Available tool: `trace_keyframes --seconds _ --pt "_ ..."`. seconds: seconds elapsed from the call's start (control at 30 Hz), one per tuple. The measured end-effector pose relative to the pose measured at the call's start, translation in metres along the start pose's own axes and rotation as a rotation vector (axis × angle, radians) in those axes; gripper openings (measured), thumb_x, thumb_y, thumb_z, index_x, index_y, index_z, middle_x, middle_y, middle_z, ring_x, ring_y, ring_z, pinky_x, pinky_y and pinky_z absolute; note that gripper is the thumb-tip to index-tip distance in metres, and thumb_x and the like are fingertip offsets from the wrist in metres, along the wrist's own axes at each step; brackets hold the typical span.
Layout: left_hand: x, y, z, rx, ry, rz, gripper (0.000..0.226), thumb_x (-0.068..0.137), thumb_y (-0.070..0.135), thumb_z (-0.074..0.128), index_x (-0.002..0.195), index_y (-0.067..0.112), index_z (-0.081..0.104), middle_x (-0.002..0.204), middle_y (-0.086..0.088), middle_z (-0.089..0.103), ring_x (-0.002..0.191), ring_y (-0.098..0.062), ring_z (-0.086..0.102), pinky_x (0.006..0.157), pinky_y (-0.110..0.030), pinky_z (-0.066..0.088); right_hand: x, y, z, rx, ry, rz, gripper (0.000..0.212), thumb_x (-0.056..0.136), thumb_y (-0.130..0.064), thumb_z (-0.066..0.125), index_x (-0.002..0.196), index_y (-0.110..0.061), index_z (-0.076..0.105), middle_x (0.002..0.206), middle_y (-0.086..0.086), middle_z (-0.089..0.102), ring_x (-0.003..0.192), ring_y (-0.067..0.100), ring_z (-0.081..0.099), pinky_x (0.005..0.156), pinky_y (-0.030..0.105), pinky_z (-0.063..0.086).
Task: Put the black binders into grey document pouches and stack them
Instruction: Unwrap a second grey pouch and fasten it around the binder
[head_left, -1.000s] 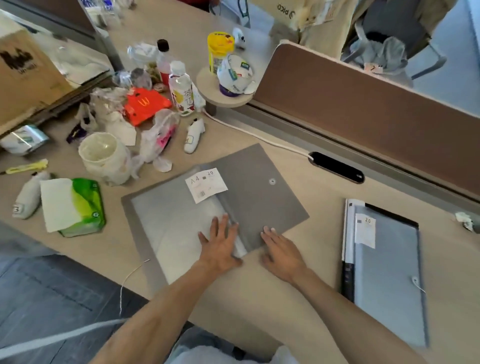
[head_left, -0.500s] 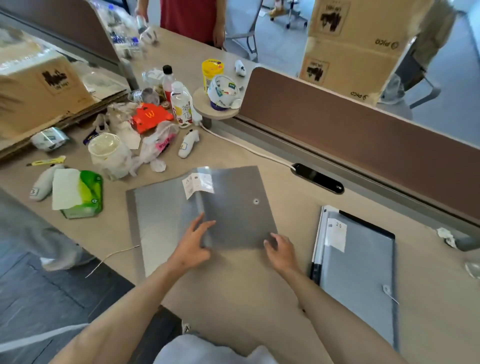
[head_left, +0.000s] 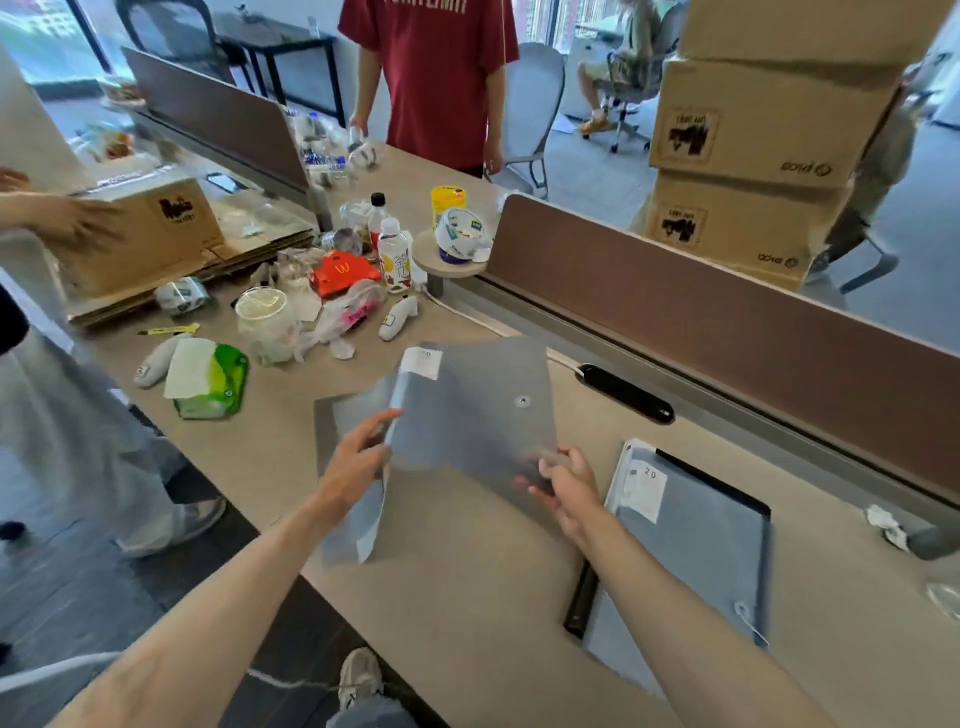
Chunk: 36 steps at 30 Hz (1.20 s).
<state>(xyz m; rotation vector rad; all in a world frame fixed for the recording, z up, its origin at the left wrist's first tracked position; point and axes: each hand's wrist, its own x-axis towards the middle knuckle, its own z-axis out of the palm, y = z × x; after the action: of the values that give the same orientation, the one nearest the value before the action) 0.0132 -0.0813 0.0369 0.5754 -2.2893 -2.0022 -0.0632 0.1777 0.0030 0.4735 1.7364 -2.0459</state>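
A grey document pouch (head_left: 467, 410) with a snap button and a white label is lifted and tilted above the desk. My left hand (head_left: 358, 462) grips its left edge and my right hand (head_left: 563, 480) grips its lower right corner. Under it, at the left, part of another grey sheet (head_left: 332, 415) lies flat on the desk. To the right lies a second grey pouch (head_left: 696, 545) with a white label marked 20, and a black binder (head_left: 582, 603) shows along its left and far edges.
Clutter fills the desk's left: a green tissue pack (head_left: 208, 376), a plastic cup (head_left: 265, 322), bottles (head_left: 395, 254), bags and a cardboard box (head_left: 140, 234). A brown divider panel (head_left: 701, 322) runs behind. A person in a red shirt (head_left: 436, 78) stands across the desk, and another person's hand (head_left: 62, 218) is at the left.
Both hands have lifted the pouch off the desk and tilted it up. The camera view has risen, and more of the room shows.
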Motion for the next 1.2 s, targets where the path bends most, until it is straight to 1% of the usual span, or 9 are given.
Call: trace_keyframes --seconds 0.13,0.27,0.43,0.57,0.73,0.83,0.97,1.1,1.2 --pt "0.013 0.030 0.001 -0.232 -0.104 -0.068 0.054 0.069 0.022 0.047 0.120 0.037 0.056 0.114 0.007 0.064 0.093 -0.013 0.062 0.066 -0.034 0.048 -0.013 -0.036 0.002 0.078 -0.046 -0.102 0.024 0.096 0.006 0.038 0.111 -0.013 0.042 0.095 0.007 0.065 0.053 0.013 0.068 0.047 0.023 0.056" --pt "0.039 0.052 0.002 -0.253 -0.067 -0.084 0.051 0.081 0.040 0.062 0.128 0.024 0.050 0.115 -0.003 0.067 0.096 -0.021 0.066 0.066 -0.033 0.052 -0.021 -0.052 0.007 0.060 -0.120 -0.166 0.018 0.098 -0.001 0.042 0.109 -0.014 0.047 0.101 0.004 0.068 0.064 0.016 0.069 0.054 0.028 0.059" --pt "0.056 0.048 -0.003 -0.263 0.003 -0.181 0.045 0.081 0.023 0.069 0.122 0.016 0.051 0.110 -0.007 0.068 0.089 -0.026 0.068 0.067 -0.039 0.057 -0.014 -0.056 0.012 -0.323 0.058 -0.310 0.007 0.090 -0.016 0.057 0.095 -0.020 0.060 0.094 0.000 0.068 0.083 0.018 0.064 0.070 0.031 0.051" --pt "0.071 0.018 -0.013 -0.352 -0.116 -0.264 0.048 0.078 0.014 0.069 0.122 0.008 0.051 0.116 -0.018 0.066 0.088 -0.029 0.067 0.070 -0.040 0.056 -0.002 -0.040 0.011 -0.470 0.136 -0.232 0.043 0.087 -0.034 0.063 0.128 -0.025 0.055 0.123 -0.004 0.055 0.112 0.015 0.054 0.095 0.033 0.047" --pt "0.080 -0.021 -0.026 -0.369 -0.310 -0.412 0.058 0.067 0.018 0.068 0.121 0.008 0.051 0.107 -0.014 0.068 0.085 -0.028 0.069 0.065 -0.037 0.058 0.005 -0.006 0.027 -0.450 0.109 -0.087 0.025 0.092 -0.017 0.059 0.117 -0.016 0.059 0.098 -0.005 0.065 0.079 0.007 0.060 0.052 0.005 0.043" --pt "0.085 -0.045 -0.031 -0.320 -0.305 -0.463 0.059 0.065 0.018 0.067 0.121 0.009 0.051 0.103 -0.013 0.068 0.081 -0.027 0.069 0.063 -0.035 0.058 0.005 0.012 0.034 -0.496 0.142 -0.021 0.021 0.090 -0.015 0.061 0.110 -0.016 0.064 0.097 -0.001 0.066 0.067 -0.003 0.058 0.051 0.007 0.043" --pt "0.101 -0.074 -0.035 -0.071 -0.242 -0.435 0.036 0.086 0.002 0.057 0.121 0.005 0.054 0.108 -0.013 0.064 0.086 -0.028 0.061 0.066 -0.030 0.051 0.017 0.040 0.049 -0.679 0.170 0.052 0.022 0.082 -0.020 0.068 0.104 -0.017 0.069 0.104 0.002 0.071 0.095 0.016 0.066 0.083 0.027 0.049" --pt "0.120 -0.107 -0.052 0.679 -0.260 -0.057 0.058 0.082 0.010 0.064 0.135 0.008 0.041 0.135 -0.017 0.045 0.123 -0.034 0.040 0.099 -0.040 0.036 0.021 0.054 0.052 -0.921 0.147 0.097 0.018 0.082 -0.014 0.063 0.097 -0.013 0.072 0.092 -0.001 0.069 0.092 0.013 0.062 0.074 0.022 0.041" --pt "0.125 -0.108 -0.056 0.996 -0.370 0.179 0.068 0.081 0.014 0.062 0.142 0.012 0.033 0.150 -0.016 0.029 0.135 -0.037 0.030 0.105 -0.046 0.036 0.018 0.058 0.046 -0.973 0.203 0.105 0.019 0.080 -0.010 0.060 0.092 -0.015 0.074 0.079 -0.005 0.064 0.082 0.011 0.058 0.069 0.019 0.037"
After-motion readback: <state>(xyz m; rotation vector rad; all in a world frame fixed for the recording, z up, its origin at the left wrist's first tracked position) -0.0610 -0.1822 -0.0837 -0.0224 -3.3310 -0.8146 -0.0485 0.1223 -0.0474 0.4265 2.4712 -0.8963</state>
